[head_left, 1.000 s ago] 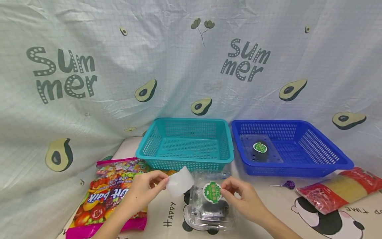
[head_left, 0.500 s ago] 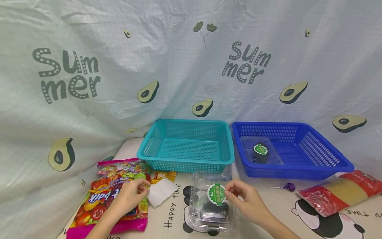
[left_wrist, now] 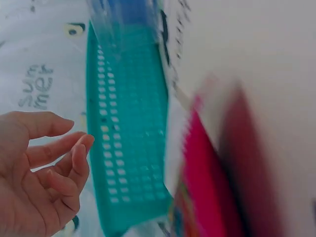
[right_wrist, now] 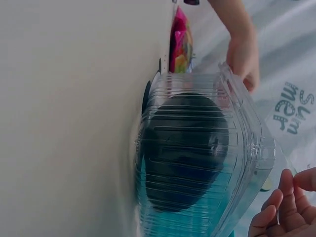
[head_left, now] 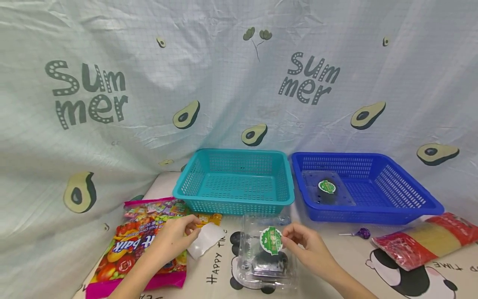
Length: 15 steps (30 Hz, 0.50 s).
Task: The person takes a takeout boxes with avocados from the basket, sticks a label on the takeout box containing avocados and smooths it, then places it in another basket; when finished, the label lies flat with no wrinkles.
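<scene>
My right hand (head_left: 306,245) pinches the edge of a round green-and-white sticker (head_left: 270,241) between thumb and forefinger. The sticker is above a clear plastic clamshell box (head_left: 246,270), overlapping its lid in the head view. Inside the box, the right wrist view shows a dark oval thing (right_wrist: 185,153). My left hand (head_left: 175,237) holds nothing, fingers loosely bent, over the candy bag. Beside its fingertips, a piece of white paper (head_left: 204,241) lies on the table. In the left wrist view, the left hand (left_wrist: 47,173) is seen with its fingers slightly curled.
Behind the box stands a teal basket (head_left: 239,207). To its right, a blue basket (head_left: 366,214) holds another clear box (head_left: 341,189) with a similar sticker. A fruit candy bag (head_left: 127,257), an orange packet (head_left: 214,219), a lollipop (head_left: 362,233) and a red-yellow packet (head_left: 429,241) lie around.
My left hand has put the white paper down at the left and let go of it. My right hand and the sticker have shifted slightly right, and the clear box has stayed in place.
</scene>
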Tool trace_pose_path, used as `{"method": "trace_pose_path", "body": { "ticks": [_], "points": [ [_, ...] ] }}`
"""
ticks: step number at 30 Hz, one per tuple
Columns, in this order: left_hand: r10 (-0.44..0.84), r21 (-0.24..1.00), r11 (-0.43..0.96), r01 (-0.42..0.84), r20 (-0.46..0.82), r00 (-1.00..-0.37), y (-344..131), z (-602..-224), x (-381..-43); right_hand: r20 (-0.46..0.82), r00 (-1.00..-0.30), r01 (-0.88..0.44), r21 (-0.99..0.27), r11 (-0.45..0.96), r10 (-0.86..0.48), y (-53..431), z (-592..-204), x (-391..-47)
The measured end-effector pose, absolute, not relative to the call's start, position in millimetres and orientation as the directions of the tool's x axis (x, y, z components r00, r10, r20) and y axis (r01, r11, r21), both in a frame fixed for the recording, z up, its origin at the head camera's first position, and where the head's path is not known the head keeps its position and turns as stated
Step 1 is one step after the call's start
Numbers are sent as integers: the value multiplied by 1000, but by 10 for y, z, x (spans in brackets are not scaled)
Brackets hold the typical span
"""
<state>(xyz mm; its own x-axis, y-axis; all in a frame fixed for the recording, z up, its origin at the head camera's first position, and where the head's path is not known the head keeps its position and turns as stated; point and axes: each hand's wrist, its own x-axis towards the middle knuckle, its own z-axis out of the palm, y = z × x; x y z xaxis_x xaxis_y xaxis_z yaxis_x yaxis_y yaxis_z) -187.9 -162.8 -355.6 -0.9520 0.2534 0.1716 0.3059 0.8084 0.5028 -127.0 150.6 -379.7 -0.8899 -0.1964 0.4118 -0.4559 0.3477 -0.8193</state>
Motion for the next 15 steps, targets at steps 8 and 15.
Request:
{"method": "trace_pose_path", "body": {
  "ticks": [8, 15],
  "points": [
    [505, 580, 587, 565, 284, -815, -1151, -3444, -1772, 396, -899, -436, -838, 328, -186, 1490, -3765, -1295],
    [635, 702, 425, 572, 220, -741, -769, -3530, -1719, 426, -873, -480, -839, 257, -238, 1436, -3770, -1272]
  ]
}}
